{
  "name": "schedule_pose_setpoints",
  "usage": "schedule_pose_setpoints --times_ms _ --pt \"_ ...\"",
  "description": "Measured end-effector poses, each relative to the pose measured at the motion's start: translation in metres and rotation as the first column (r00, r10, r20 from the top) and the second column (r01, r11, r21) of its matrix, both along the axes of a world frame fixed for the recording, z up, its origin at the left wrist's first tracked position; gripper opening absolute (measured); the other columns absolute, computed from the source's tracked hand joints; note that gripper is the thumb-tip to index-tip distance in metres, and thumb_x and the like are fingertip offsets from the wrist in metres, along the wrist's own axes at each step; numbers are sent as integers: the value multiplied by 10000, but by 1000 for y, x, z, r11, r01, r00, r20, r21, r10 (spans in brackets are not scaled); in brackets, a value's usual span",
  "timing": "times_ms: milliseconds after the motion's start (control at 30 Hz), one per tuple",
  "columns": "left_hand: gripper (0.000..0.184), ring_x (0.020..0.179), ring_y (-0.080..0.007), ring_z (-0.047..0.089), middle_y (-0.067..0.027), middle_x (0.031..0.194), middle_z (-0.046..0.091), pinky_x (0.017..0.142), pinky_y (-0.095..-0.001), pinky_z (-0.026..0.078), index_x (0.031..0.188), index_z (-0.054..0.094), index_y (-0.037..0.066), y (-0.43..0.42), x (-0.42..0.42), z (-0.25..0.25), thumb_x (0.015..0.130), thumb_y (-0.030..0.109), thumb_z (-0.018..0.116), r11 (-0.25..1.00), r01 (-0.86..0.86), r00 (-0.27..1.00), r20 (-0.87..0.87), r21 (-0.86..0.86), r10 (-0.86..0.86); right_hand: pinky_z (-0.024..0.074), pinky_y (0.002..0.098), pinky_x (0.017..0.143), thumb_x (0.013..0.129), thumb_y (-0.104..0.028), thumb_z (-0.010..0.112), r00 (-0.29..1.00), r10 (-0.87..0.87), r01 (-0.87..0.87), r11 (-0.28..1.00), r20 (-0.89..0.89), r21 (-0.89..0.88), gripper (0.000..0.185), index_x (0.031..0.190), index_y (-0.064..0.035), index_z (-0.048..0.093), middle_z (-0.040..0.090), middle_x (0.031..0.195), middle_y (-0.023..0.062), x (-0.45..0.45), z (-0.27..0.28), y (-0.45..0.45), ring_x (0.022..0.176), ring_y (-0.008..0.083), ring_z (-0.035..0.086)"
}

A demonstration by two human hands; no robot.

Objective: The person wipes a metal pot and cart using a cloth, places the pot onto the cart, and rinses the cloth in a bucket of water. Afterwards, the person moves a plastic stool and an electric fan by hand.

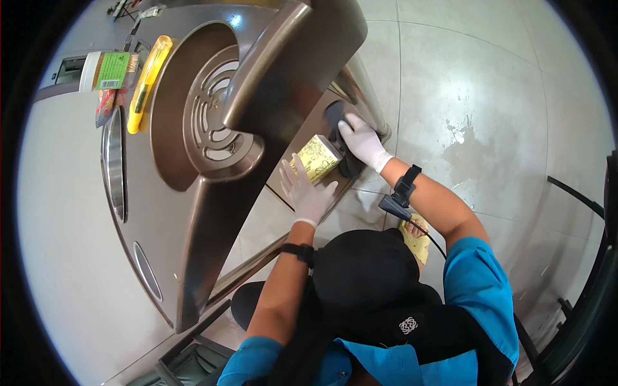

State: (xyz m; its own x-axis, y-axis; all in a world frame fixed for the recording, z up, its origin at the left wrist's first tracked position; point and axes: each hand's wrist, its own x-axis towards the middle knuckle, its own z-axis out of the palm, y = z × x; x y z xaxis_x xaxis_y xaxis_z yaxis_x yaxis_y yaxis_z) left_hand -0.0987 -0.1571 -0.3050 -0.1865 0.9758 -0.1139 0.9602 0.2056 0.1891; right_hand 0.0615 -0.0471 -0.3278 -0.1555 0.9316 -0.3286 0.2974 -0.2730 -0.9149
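A yellow patterned box (315, 158) with a pale end lies on a low brown board (293, 154). My left hand (306, 193), in a pale thin glove, rests against the box's near side with fingers spread and thumb apart. To the right of the box, my right hand (364, 140), gloved the same way, presses a dark cloth (351, 162) onto the board. Its fingers are bent over the cloth, and the fingertips are partly hidden. The cloth lies against or very close to the box's end; I cannot tell which.
A brown metallic unit (270, 83) with a slotted round recess (215, 116) overhangs the board on the left. On it lie a yellow cutter (149, 83) and a green-labelled tub of sticks (112, 71). A metal leg (368, 96) stands behind the right hand, on tiled floor (463, 116).
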Motion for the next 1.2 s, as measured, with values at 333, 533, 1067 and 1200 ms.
schedule_pose_setpoints --times_ms 333,533,1067,1200 --pt "915 1149 -370 455 -238 1241 448 973 -446 379 1291 366 -74 9 -13 -2 593 301 824 950 -163 987 -48 -266 156 322 379 1082 897 -257 496 852 348 -477 823 391 308 436 1282 -52 504 399 1410 195 -69 -83 32 1288 337 403" --pt "595 941 -286 597 -209 1055 576 774 -373 502 1046 513 -103 -30 -30 12 633 212 803 946 -132 765 576 -296 287 392 403 1020 898 -242 497 846 187 -338 912 499 231 479 1342 -77 424 360 1445 172 -66 -145 54 1298 308 400" --pt "605 993 -169 595 -139 1106 591 856 -289 495 1232 375 -86 -70 -31 111 784 135 716 910 -117 368 834 -397 411 453 412 925 868 -70 543 970 151 -240 733 192 636 288 1154 -55 573 604 1106 186 1 -38 -60 1060 349 565" --pt "626 1004 -176 591 -146 1116 586 866 -290 488 1230 378 -87 -72 -29 114 768 144 732 914 -86 351 847 -396 399 439 394 939 842 -117 551 749 35 -439 774 661 456 358 1195 -58 551 452 1348 193 -1 -59 -15 1177 367 479"
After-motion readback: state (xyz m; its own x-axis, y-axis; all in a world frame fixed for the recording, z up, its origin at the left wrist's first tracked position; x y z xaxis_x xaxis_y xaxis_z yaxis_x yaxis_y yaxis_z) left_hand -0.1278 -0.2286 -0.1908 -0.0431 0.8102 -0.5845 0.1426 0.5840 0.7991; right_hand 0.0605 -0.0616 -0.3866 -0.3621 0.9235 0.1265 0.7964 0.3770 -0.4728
